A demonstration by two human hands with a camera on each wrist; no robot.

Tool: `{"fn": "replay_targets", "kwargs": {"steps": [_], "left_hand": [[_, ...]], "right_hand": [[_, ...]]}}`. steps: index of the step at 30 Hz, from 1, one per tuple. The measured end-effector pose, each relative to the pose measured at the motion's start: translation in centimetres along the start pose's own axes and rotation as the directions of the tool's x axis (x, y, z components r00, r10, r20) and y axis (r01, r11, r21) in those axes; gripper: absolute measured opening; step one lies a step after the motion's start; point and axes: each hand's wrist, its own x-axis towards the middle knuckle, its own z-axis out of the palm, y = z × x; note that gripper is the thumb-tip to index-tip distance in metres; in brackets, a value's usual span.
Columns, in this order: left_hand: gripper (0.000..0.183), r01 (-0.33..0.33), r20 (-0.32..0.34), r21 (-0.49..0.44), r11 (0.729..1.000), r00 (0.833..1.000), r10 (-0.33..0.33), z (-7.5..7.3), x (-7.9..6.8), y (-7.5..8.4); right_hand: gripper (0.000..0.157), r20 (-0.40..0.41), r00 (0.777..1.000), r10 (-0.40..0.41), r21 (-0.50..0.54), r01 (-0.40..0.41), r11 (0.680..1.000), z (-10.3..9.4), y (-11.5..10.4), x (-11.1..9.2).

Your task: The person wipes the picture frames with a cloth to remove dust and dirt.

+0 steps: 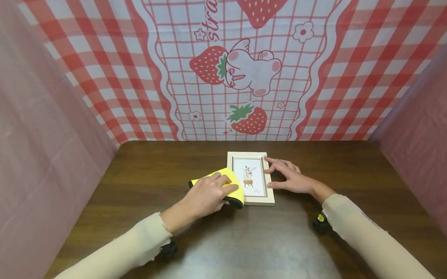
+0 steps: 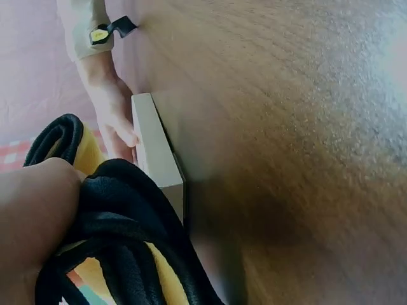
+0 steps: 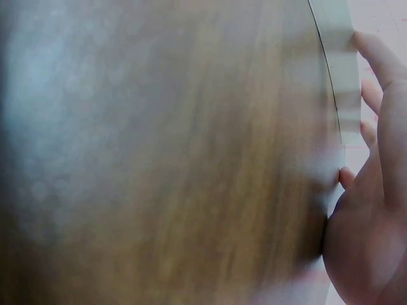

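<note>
A picture frame (image 1: 259,201) with a pale rim lies flat on the table, its print of a potted plant facing up. My left hand (image 1: 206,195) grips a folded yellow cloth (image 1: 237,195) with black edging, over the frame's lower left part in the head view. The left wrist view shows the cloth's dark folds (image 2: 127,197) bunched under the fingers, close beside the frame's side (image 2: 156,146). At the frame's right edge, the spread fingers and thumb of my right hand (image 1: 291,180) touch the rim. Its fingertips also meet the pale edge (image 3: 337,51) in the right wrist view.
The dark wood tabletop (image 1: 162,162) extends around the frame. Behind it hangs a red-and-white checked cloth (image 1: 322,110) with strawberries and a cartoon animal. Pink curtains (image 1: 32,139) stand at both sides. Dark devices (image 1: 169,249) are worn under both wrists.
</note>
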Motion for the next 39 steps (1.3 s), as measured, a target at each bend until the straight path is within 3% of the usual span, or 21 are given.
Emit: {"fn": "replay_targets", "kwargs": {"steps": [6,11,20,24,29,39], "left_hand": [[0.05,-0.052,-0.014,-0.008,0.999,0.999,0.052,-0.1,-0.3,0.3],[0.049,-0.074,0.034,-0.03,0.997,0.997,0.075,0.7,-0.7,1.0],[0.048,-0.058,0.081,-0.057,0.997,0.995,0.063,1.3,-1.1,1.4],[0.049,-0.051,0.092,-0.075,0.996,0.994,0.058,1.1,-1.1,1.1],[0.054,-0.02,0.116,-0.123,0.992,0.993,0.035,0.7,-1.2,0.8],[0.05,-0.04,0.079,-0.144,0.989,0.995,0.052,0.0,-0.4,0.0]], "right_hand": [[0.04,0.01,1.0,0.02,0.011,-0.02,1.0,-0.2,-0.1,-0.1],[0.037,0.005,0.999,0.038,0.005,-0.038,0.999,-0.1,0.0,-0.1],[0.035,-0.006,1.0,0.017,0.004,-0.017,1.0,0.0,-0.1,-0.1],[0.032,0.006,0.999,0.047,-0.001,-0.047,0.999,0.0,0.2,0.1],[0.033,-0.004,1.0,0.03,-0.005,-0.03,1.0,0.2,0.7,0.2],[0.04,0.005,1.0,0.005,0.0,-0.005,1.0,-0.2,-0.3,-0.2]]}}
